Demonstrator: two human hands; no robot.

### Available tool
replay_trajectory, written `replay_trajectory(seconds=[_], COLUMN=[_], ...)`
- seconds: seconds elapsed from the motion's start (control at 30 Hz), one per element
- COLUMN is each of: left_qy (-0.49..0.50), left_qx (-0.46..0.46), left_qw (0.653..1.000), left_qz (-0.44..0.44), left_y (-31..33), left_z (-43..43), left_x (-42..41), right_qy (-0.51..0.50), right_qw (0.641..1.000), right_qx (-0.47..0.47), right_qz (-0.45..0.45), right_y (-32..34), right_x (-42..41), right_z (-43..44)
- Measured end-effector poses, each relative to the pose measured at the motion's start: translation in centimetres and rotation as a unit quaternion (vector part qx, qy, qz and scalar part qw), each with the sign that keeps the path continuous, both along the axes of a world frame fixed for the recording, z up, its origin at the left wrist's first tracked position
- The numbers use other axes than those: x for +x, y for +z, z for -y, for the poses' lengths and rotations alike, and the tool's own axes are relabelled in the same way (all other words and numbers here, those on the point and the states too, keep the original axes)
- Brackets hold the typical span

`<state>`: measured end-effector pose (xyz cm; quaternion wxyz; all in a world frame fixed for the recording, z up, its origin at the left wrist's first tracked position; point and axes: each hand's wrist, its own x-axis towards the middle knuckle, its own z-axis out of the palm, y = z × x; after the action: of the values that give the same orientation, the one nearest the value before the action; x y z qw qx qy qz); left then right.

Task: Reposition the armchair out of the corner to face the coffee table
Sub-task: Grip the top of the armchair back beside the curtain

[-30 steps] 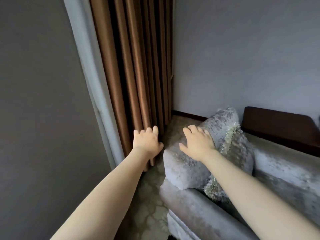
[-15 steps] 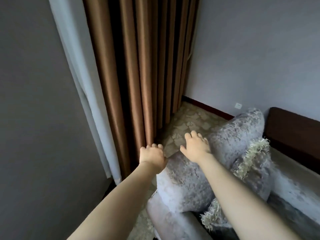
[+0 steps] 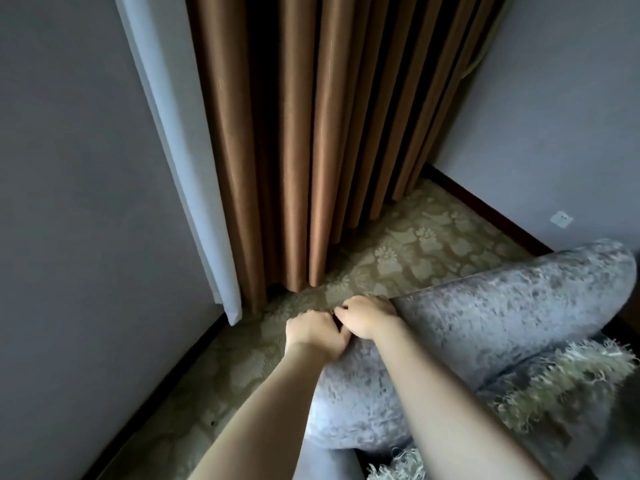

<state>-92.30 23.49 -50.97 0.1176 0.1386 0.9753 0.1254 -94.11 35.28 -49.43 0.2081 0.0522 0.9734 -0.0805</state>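
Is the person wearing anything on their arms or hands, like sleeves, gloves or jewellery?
No. Both forearms are bare as far as the picture shows. The left hand and right hand have no gloves, and no rings, watch or bracelets are visible.

Both hands (image 3: 341,325) on grey armchair (image 3: 502,317)

Two bare forearms enter from the lower edge, with no sleeve, watch, bracelet or glove anywhere along their visible length. Left hand (image 3: 313,332) and right hand (image 3: 369,317): no rings seen on the knuckles that show. Fingernails hidden or too small to make out.
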Motion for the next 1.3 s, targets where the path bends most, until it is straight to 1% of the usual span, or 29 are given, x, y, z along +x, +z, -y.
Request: replay_trajectory(seconds=[0.1, 0.27, 0.33, 0.47, 0.8, 1.3], left_qy=[0.012, 0.011, 0.009, 0.019, 0.036, 0.032], left_qx=[-0.006, -0.034, -0.038, -0.025, -0.023, -0.005], left_qw=[1.000, 0.999, 0.999, 0.999, 0.998, 0.994], left_qz=[-0.023, -0.006, -0.017, -0.037, -0.055, -0.100], left_y=[-0.2, 0.0, 0.0, 0.1, 1.0, 4.1], left_z=[0.1, 0.6, 0.7, 1.2, 2.6, 2.0], left_x=[0.4, 0.5, 0.8, 1.9, 5.6, 10.6], right_qy=[0.008, -0.007, -0.009, 0.005, 0.029, 0.029], right_qw=[1.000, 0.999, 0.999, 0.998, 0.997, 0.992], right_qx=[0.012, 0.021, 0.019, 0.021, 0.034, 0.050], right_qz=[-0.007, -0.034, -0.048, -0.057, -0.069, -0.112], right_y=[-0.2, -0.5, -0.5, -0.5, 0.8, 3.8], right_x=[0.4, 0.9, 1.1, 2.0, 5.4, 10.3], right_z=[0.1, 0.7, 0.8, 1.2, 2.7, 2.2])
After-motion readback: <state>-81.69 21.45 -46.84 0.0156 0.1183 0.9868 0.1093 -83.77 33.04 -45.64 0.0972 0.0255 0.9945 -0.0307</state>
